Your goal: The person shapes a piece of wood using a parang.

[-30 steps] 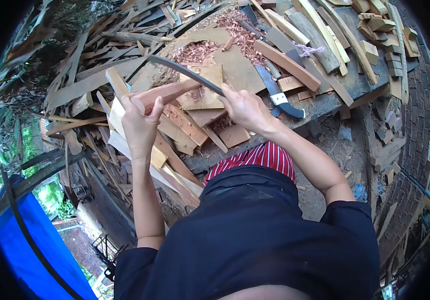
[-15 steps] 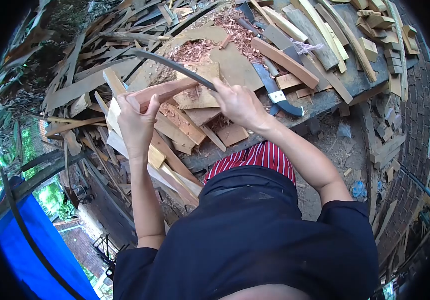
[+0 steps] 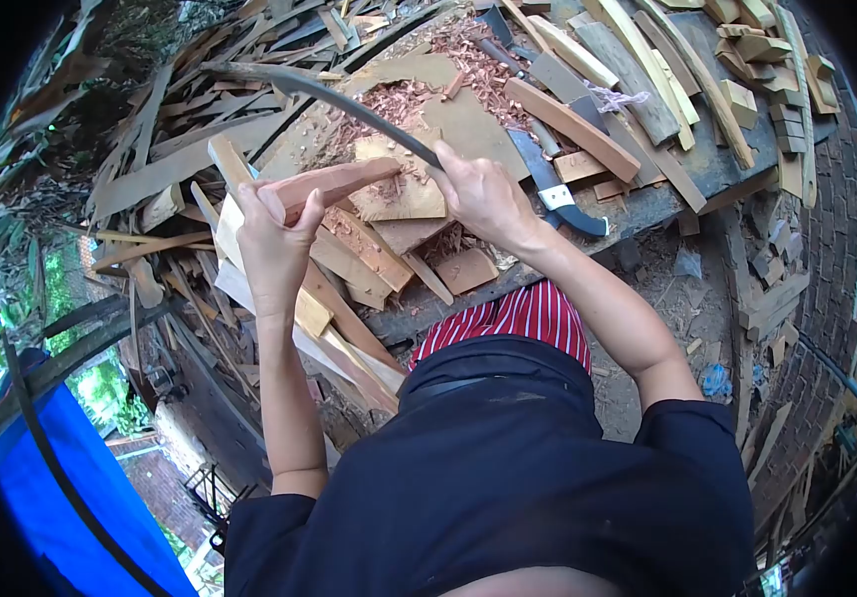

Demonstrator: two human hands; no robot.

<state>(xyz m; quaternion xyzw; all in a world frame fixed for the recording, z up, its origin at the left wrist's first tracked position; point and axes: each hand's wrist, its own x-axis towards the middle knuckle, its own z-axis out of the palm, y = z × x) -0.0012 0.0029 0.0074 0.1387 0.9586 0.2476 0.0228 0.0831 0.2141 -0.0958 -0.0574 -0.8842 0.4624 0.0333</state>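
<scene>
My left hand [image 3: 274, 244] is wrapped around one end of a reddish wood piece [image 3: 339, 182], whose narrower end points right over a pale wooden block [image 3: 411, 202]. In my right hand [image 3: 490, 204] is a machete [image 3: 374, 121], its long, dark, curved blade reaching up and left above the reddish piece. A gap shows between the blade and the wood. The machete's handle is hidden inside my fingers. Right of that hand lies a saw [image 3: 553, 189] with a black and white handle.
Reddish shavings [image 3: 473, 65] cover the back of the work surface. A squared reddish timber [image 3: 573, 127] and several planks lie at the right, near stacked small blocks [image 3: 789, 119]. Scrap wood [image 3: 175, 149] is heaped at the left. A blue tarp [image 3: 80, 488] hangs at lower left.
The machete blade has lifted off the reddish wood's narrow end, which now shows uncovered. My right hand has shifted slightly right; my left hand has barely moved.
</scene>
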